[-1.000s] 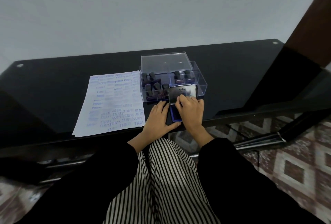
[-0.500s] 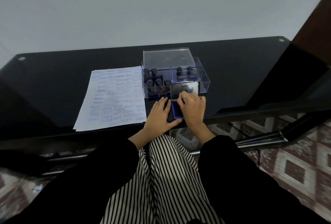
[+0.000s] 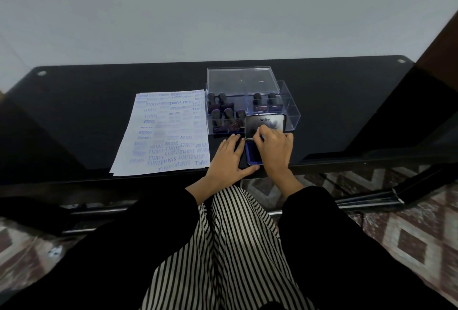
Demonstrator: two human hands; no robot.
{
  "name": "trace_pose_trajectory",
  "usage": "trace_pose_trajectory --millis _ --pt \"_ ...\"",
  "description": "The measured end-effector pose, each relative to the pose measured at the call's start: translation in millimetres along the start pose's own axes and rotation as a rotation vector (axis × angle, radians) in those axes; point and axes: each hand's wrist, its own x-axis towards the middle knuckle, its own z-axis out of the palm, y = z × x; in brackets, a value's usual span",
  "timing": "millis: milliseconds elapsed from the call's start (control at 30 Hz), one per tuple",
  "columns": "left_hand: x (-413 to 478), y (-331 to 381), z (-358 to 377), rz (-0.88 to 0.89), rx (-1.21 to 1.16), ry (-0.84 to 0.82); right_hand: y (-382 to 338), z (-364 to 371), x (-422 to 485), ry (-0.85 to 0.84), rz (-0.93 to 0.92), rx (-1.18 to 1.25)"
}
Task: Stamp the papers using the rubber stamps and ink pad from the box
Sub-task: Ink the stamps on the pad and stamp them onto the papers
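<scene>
A blue ink pad [image 3: 252, 156] lies near the table's front edge with its dark lid [image 3: 265, 124] tilted up behind it. My right hand [image 3: 275, 147] covers most of the pad, fingertips pinching the lid's lower edge. My left hand [image 3: 229, 158] lies flat on the table, its thumb against the pad's front left corner. Behind the pad stands a clear plastic box [image 3: 290, 111] holding several dark-handled rubber stamps [image 3: 228, 115]. A stack of white papers [image 3: 168, 133] full of blue stamp prints lies to the left.
The box's clear lid [image 3: 239, 80] stands propped behind the box. The black glass table [image 3: 86, 111] runs wide to both sides, against a pale wall. My striped lap and black sleeves fill the foreground, with a patterned floor below the table's front edge.
The view has shifted slightly. My right fingers have slid from the lid's middle down to its lower edge, and the lid stands more upright. My left hand has stayed beside the pad.
</scene>
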Motion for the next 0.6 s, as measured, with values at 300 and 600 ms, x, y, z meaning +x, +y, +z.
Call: trace_pose_trajectory --millis 300,600 --pt "0 -1 1 0.008 -0.015 0.012 1 -11 -9 0.008 -0.043 -0.042" --pt "2 -6 -18 0.03 -0.167 -0.112 7 -21 -5 -0.226 -0.027 -0.01"
